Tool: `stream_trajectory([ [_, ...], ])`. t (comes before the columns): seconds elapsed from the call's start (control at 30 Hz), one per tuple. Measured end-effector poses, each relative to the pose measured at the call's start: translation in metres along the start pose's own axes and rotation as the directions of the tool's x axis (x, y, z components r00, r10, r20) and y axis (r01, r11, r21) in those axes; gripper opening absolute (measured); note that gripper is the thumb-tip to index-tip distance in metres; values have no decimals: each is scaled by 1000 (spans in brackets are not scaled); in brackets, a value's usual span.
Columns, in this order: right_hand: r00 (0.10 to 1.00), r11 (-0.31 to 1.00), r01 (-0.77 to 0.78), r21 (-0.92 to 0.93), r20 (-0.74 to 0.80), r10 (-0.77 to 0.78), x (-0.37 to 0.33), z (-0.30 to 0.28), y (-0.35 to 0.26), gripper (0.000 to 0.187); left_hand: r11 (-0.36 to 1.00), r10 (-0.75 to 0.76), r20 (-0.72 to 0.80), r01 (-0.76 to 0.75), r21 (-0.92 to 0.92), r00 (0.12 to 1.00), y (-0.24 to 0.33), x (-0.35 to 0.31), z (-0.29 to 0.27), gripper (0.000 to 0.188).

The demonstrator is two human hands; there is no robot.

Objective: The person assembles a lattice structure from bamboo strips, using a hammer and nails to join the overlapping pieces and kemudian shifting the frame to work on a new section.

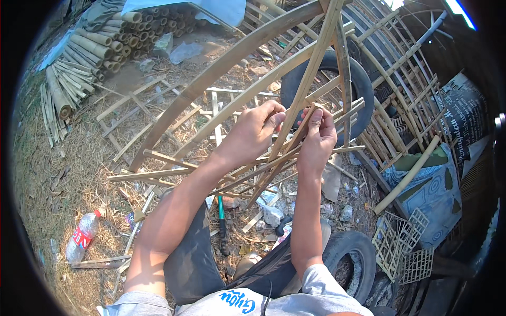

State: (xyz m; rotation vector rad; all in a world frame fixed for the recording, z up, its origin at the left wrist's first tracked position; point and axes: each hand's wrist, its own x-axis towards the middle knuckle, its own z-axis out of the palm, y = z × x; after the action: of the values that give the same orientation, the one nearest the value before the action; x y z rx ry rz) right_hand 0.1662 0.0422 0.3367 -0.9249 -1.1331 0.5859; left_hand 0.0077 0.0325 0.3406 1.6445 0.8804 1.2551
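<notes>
A frame of split bamboo slats [200, 97] rises in front of me, its long curved pieces meeting toward the top. My right hand [318, 131] is closed around the upper end of a short bamboo strip [302, 129], thumb on its face. Just left of it, my left hand [256, 131] has its fingers curled in a pinch beside an upright slat [307, 79]. Whatever sits between those left fingertips is hidden or too small to make out. Several thinner crosspieces [153, 174] run beneath both hands at the frame's lower part.
Cut bamboo poles [92, 45] are stacked at the far left. One tire [361, 79] lies behind the frame, another tire [363, 263] by my right leg. A plastic bottle [83, 237] lies at left. Bamboo lattice panels [403, 68] and a blue patterned sheet [429, 205] are at right.
</notes>
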Motion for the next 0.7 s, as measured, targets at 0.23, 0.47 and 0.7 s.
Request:
stream_trajectory([
  [0.23,993,998,12,56,-116,-6,-10,-3,16,22,996,70,-96,-63,66,993,-12,-9,17,17],
  [0.47,989,994,49,96,-142,-35,-5,-10,8,25,976,209,-195,-192,105,958,-13,-2,32,14],
  [0.7,999,987,21,160,-49,-14,-5,-14,5,31,972,232,-151,-234,6,961,-19,10,31,25],
])
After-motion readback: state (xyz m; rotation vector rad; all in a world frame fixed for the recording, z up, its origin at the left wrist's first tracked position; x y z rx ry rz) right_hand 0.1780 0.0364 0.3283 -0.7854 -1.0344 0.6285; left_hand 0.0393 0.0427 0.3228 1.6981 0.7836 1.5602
